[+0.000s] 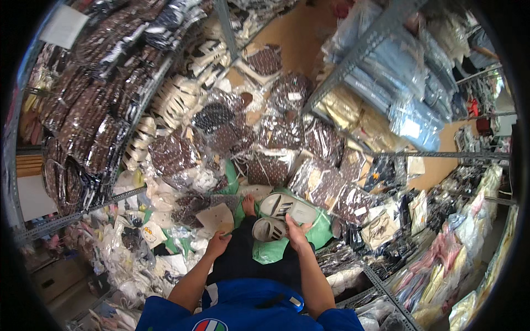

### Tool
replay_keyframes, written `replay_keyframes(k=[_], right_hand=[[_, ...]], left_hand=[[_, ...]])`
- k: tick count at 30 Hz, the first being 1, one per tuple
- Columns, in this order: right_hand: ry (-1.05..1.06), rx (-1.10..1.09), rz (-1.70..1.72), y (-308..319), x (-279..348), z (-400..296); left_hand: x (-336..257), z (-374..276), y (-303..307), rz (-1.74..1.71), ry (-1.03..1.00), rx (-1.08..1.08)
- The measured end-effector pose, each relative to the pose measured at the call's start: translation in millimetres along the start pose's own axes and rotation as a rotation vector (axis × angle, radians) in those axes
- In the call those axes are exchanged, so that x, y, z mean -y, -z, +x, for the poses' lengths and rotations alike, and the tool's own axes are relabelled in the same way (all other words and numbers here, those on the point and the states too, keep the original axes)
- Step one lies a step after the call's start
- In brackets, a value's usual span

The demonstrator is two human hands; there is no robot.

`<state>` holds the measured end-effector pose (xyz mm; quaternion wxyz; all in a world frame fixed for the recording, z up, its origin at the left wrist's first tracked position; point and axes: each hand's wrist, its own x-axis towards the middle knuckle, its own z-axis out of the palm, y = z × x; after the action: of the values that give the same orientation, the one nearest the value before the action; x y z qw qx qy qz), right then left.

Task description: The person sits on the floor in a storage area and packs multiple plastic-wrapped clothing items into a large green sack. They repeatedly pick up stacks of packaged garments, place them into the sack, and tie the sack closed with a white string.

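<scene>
My right hand (297, 235) is at the heel end of a pale slide sandal (265, 229) with black stripes on its strap; the fingers appear to grip it and hide its heel. Just beyond lies the matching slide sandal (303, 215), its grey footbed showing, on a green plastic sack (321, 231). My left hand (218, 245) hangs beside my dark trousers, with its fingertips near the lower edge of a flat beige piece (215, 219). Whether they touch it is unclear. A bare foot (249, 205) shows between the beige piece and the sack.
Plastic-wrapped brown patterned garments (269, 169) are heaped ahead. Metal shelving with stacked brown packets (95, 103) stands on the left. An angled metal post (352, 62) and bagged blue clothing (397, 62) are on the right. Loose pale packets (136, 265) cover the left side.
</scene>
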<state>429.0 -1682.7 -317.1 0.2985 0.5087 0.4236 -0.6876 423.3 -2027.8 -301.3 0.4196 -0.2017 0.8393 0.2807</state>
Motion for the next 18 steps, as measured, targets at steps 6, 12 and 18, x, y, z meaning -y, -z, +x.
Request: replay_keyframes(k=[6, 12, 18], right_hand=[[0.259, -0.068, -0.207, -82, 99, -85], [0.374, 0.054, 0.015, -94, 136, -131], [0.482, 0.144, 0.249, -79, 169, -181]], left_hand=[[105, 36, 74, -0.136, -0.063, -0.154], [131, 12, 104, -0.451, 0.061, -0.126], [83, -11, 101, -0.417, 0.051, 0.032]])
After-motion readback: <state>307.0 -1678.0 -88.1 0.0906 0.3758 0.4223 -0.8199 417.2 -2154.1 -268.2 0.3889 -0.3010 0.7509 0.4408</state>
